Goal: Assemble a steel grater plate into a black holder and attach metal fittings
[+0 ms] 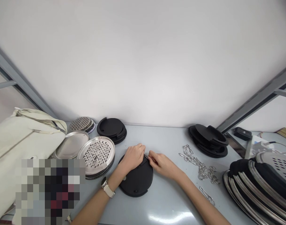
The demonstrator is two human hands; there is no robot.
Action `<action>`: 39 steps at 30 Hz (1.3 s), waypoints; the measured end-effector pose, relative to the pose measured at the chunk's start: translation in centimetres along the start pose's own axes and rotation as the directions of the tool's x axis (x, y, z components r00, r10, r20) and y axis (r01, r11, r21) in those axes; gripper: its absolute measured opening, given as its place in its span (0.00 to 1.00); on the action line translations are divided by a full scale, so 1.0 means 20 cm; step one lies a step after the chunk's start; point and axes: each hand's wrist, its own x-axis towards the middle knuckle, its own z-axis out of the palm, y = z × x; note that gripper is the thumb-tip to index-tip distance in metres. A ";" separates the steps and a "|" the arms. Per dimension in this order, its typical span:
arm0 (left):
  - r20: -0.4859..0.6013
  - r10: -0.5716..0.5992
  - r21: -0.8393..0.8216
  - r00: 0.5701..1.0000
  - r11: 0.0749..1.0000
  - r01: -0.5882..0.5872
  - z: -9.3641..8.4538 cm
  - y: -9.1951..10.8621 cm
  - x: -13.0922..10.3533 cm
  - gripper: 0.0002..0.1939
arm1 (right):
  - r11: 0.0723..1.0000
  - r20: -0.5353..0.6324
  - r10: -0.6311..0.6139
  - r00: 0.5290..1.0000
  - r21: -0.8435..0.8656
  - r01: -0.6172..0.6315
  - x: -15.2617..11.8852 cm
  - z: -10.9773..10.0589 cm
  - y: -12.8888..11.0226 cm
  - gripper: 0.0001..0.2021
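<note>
White wall [143, 62] rises behind a grey tabletop [171, 200], with a cream bag [18, 143] slumped along the left side. Metal-rimmed discs mixed with black pieces make a large stack [253, 187] at the right. Black moulded pieces form a right-hand pile [208, 140] near the wall and a smaller left-hand pile [112, 129]. By the bag, a perforated metal disc [96, 156] tops a stack beside a plain metal disc [72, 145]; small patterned discs [80, 124] sit behind. Between the two hands' forearms, a round black disc [137, 179] lies flat on the tabletop. The left hand [133, 157] rests over its upper edge, fingers bunched, though whether they grip anything cannot be told. The right hand [163, 164] pinches a small metal piece [146, 156] at that edge between thumb and forefinger. Loose wire clips [203, 168] lie tangled farther right, a single clip [207, 196] nearer, and a watch [107, 187] circles the left wrist.
</note>
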 end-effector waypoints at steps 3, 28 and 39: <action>-0.012 0.007 0.005 1.000 1.000 -0.006 0.00 0.00 0.00 0.10 | 1.000 0.001 0.009 1.000 -0.010 -0.009 0.00 0.00 0.00 0.08; 0.016 -0.007 -0.004 1.000 1.000 0.007 -0.01 0.01 0.00 0.10 | 0.997 -0.016 -0.014 1.000 -0.083 0.012 0.01 0.02 0.00 0.09; 0.034 -0.025 -0.009 0.999 1.000 0.026 -0.02 0.01 0.00 0.11 | 0.994 0.021 -0.010 1.000 -0.111 0.012 -0.01 0.01 0.01 0.10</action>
